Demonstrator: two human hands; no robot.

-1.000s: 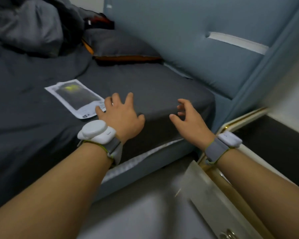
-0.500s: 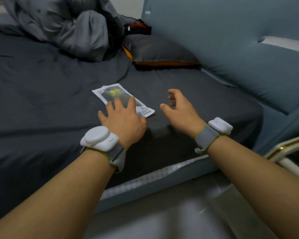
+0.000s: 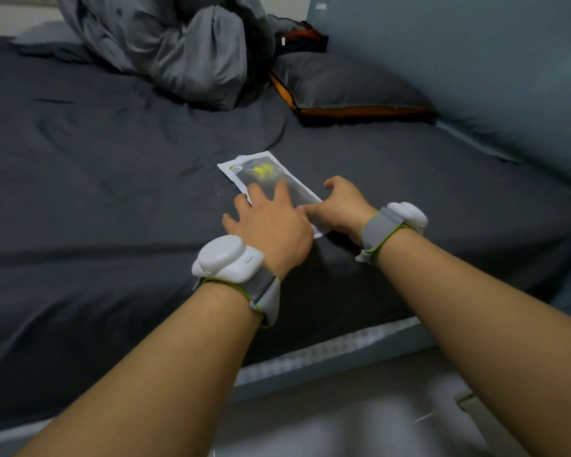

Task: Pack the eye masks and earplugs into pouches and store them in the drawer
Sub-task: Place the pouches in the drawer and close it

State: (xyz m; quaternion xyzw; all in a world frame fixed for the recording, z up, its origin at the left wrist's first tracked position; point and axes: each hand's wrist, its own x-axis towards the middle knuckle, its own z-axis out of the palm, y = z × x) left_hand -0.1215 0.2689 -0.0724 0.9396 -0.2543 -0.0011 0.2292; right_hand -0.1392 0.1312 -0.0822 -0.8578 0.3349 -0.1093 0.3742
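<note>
A clear pouch (image 3: 261, 173) with white edges lies flat on the dark grey bed sheet (image 3: 112, 192); yellow earplugs (image 3: 261, 169) show through its far end. My left hand (image 3: 271, 222) is spread over the pouch's near left part, fingers straight and blurred. My right hand (image 3: 340, 206) sits at the pouch's near right edge, fingers loosely curled and the thumb lying against the pouch. The near end of the pouch is hidden under both hands. No eye mask can be made out.
A crumpled grey duvet (image 3: 178, 47) and a grey pillow with orange trim (image 3: 350, 87) lie at the head of the bed. A padded blue headboard (image 3: 475, 77) rises on the right. A pale drawer corner (image 3: 468, 400) shows at the bottom right, above the floor.
My view has swung left from the drawer toward the bed. Both hands have moved forward onto the pouch: the left now covers it, the right has reached its right edge.
</note>
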